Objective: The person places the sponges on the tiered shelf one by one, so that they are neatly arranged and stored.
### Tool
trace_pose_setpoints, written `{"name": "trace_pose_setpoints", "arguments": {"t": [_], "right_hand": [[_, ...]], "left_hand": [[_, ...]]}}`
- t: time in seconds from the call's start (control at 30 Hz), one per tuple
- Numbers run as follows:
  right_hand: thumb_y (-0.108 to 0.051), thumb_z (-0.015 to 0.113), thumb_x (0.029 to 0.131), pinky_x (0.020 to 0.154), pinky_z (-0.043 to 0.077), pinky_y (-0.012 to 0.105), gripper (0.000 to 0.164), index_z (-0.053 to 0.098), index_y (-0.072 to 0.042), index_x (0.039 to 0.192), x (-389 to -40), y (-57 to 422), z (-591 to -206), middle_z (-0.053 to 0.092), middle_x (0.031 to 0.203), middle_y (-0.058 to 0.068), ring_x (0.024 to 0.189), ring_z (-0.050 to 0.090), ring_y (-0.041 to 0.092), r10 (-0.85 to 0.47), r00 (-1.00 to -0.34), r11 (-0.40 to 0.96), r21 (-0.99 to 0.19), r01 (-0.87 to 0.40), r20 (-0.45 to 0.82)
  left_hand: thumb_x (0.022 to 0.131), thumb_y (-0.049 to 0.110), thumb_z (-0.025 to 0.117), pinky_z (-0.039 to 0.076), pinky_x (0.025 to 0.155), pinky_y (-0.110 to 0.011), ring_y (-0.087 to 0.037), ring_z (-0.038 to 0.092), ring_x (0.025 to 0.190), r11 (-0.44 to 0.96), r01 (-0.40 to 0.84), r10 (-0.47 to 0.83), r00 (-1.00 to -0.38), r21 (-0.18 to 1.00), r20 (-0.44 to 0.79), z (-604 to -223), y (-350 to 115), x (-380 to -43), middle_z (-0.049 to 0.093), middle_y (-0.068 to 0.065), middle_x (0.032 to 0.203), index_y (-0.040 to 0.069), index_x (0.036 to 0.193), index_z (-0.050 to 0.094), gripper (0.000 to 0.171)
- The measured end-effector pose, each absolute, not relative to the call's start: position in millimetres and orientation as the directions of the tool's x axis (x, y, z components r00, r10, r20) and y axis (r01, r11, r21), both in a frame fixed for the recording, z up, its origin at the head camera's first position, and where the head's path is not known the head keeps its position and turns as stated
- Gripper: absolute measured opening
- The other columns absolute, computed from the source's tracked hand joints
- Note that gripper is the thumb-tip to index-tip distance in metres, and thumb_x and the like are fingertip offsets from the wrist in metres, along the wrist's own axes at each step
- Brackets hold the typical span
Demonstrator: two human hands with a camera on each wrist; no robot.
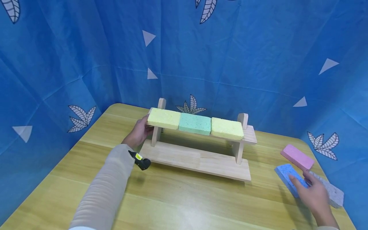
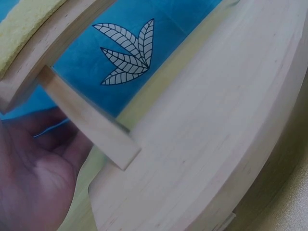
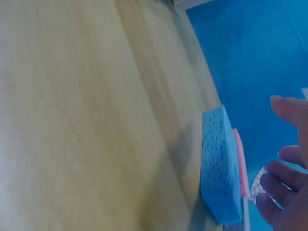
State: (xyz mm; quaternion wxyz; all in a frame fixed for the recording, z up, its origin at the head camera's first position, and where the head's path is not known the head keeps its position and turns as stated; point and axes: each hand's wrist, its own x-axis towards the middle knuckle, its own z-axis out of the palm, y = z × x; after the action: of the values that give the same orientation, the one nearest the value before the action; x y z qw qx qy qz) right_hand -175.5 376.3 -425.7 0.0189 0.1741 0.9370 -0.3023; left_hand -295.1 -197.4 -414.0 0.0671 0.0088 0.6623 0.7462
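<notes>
A two-tier wooden shelf [image 1: 198, 156] stands on the table. Three sponges lie in a row on its upper board: a yellow sponge [image 1: 164, 118], a green sponge [image 1: 195, 124] and another yellow sponge [image 1: 227, 128]. My left hand [image 1: 138, 132] holds the left end of the upper board, its fingers partly behind the upright [image 2: 89, 118]. At the right, my right hand [image 1: 314, 193] hovers over a blue sponge [image 1: 287, 177]; the right wrist view shows its fingers [image 3: 284, 175] spread and apart from the blue sponge.
A pink sponge [image 1: 297, 156] lies behind the blue one, and a grey sponge [image 1: 334, 193] is partly hidden by my right hand. Blue patterned cloth [image 1: 201, 57] hangs behind and beside the wooden table [image 1: 172, 204]. A black strap end [image 1: 141, 161] sticks out from the left sleeve.
</notes>
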Motion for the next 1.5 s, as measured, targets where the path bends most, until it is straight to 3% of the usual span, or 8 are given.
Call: {"name": "trace_pose_setpoints", "arguments": {"t": [0.33,0.57,1.1,1.5], "right_hand": [[-0.061,0.042,0.091,0.103,0.022,0.064,0.095,0.013,0.013,0.142,-169,388,-437,0.017,0.144,0.039,0.130,0.018,0.056,0.357,-0.915,0.766,-0.503,0.401,-0.186],[-0.065,0.041,0.089,0.102,0.025,0.064,0.098,0.015,0.013,0.142,-168,389,-444,0.020,0.140,0.042,0.128,0.021,0.057,0.388,-0.894,0.769,-0.456,0.448,-0.225],[-0.048,0.053,0.092,0.103,0.023,0.064,0.083,0.027,0.017,0.137,-166,385,-458,0.022,0.137,0.043,0.126,0.021,0.057,0.393,-0.913,0.786,-0.474,0.397,-0.112],[-0.042,0.058,0.089,0.101,0.024,0.062,0.081,0.028,0.016,0.137,-166,380,-467,0.017,0.137,0.041,0.125,0.017,0.054,0.441,-0.891,0.768,-0.466,0.439,-0.113]], "left_hand": [[0.103,0.042,0.024,0.031,0.110,-0.044,-0.034,0.037,0.131,-0.132,-0.099,0.108,-0.991,0.986,-0.085,-413,-196,-295,0.037,-0.022,0.140,0.002,0.144,0.034,0.058],[0.103,0.042,0.023,0.030,0.111,-0.045,-0.035,0.036,0.132,-0.114,-0.091,0.122,-0.990,0.989,-0.077,-411,-196,-295,0.036,-0.022,0.141,0.002,0.144,0.034,0.059],[0.103,0.040,0.022,0.031,0.110,-0.044,-0.035,0.038,0.131,-0.124,-0.097,0.108,-0.991,0.988,-0.083,-411,-196,-296,0.037,-0.023,0.140,0.001,0.145,0.033,0.057],[0.103,0.041,0.023,0.032,0.110,-0.044,-0.034,0.038,0.131,-0.131,-0.109,0.093,-0.991,0.985,-0.098,-412,-196,-295,0.038,-0.022,0.139,0.002,0.144,0.034,0.057]]}}
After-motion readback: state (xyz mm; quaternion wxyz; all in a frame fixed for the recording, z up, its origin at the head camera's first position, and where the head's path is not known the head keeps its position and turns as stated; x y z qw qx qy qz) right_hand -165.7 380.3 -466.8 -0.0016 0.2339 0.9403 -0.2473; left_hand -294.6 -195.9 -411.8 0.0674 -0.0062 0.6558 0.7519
